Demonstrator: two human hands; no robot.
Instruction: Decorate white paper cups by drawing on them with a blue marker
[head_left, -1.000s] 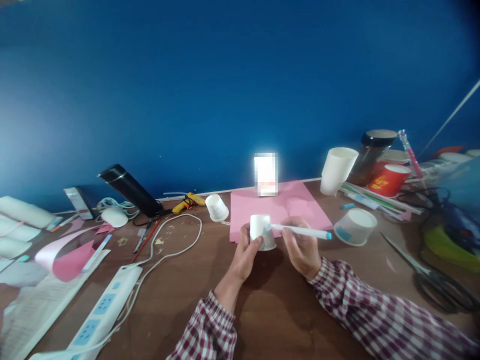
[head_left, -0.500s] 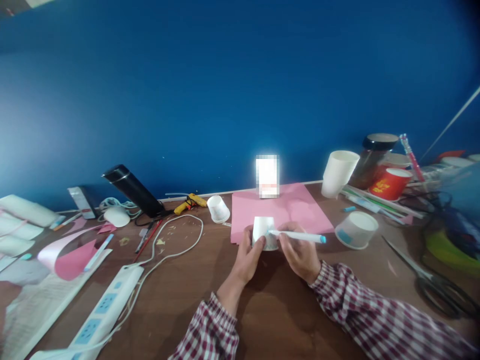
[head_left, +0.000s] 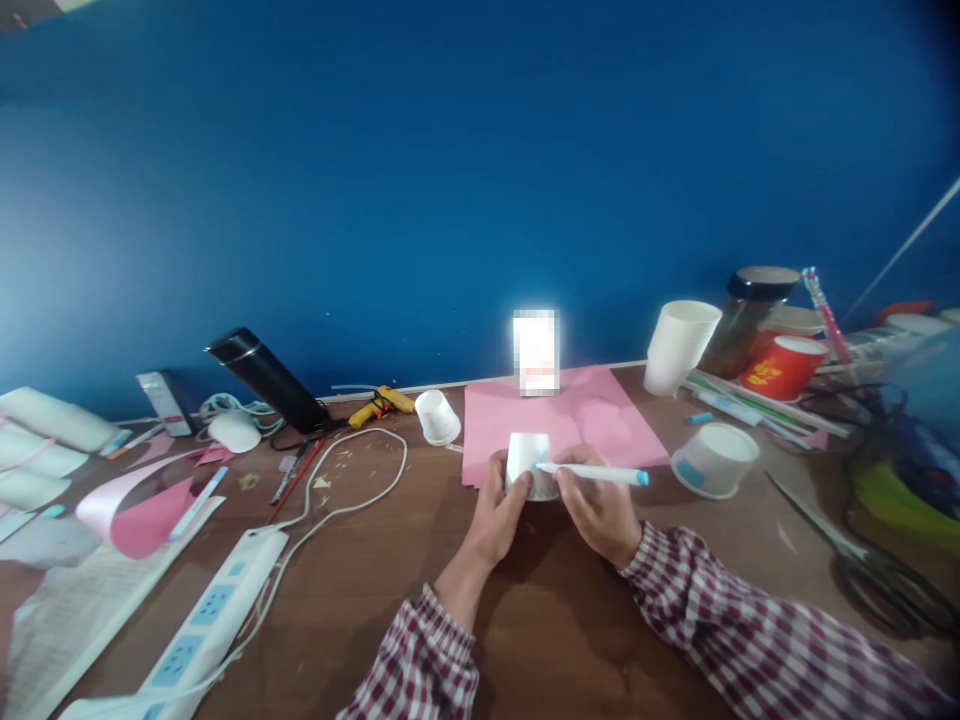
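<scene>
Both hands are at work over the brown table [head_left: 570, 620], just in front of the person. The left hand [head_left: 496, 510] is curled around a small white paper cup [head_left: 529, 462], thumb and fingers gripping its left side; the cup stands upside down, between the two hands, at the near edge of a pink paper sheet [head_left: 585, 415]. The right hand [head_left: 596, 505] pinches one white marker [head_left: 592, 473] with a light-blue end; its tip touches the cup's side, and the blue end points away to the right.

Cups counted, five in all. One held. One small white cup [head_left: 437, 416] lies tipped beyond the left hand. One low white cup with a blue patch [head_left: 712, 458] stands to the right of the right hand. One tall white cup [head_left: 677, 345] and one red cup [head_left: 780, 365] stand farther off, beyond the right hand.

One dark-lidded jar [head_left: 746, 315] stands behind the red cup. One pair of scissors [head_left: 862, 565] lies well to the right of the right hand.

To the left of the left hand: one white power strip [head_left: 202, 630] with its cord, one yellow glue gun [head_left: 379, 403], one black flask [head_left: 262, 378] lying tilted, one white mouse [head_left: 232, 432], and one curled pink paper piece [head_left: 142, 505]. Both sleeves are red-and-white check.
</scene>
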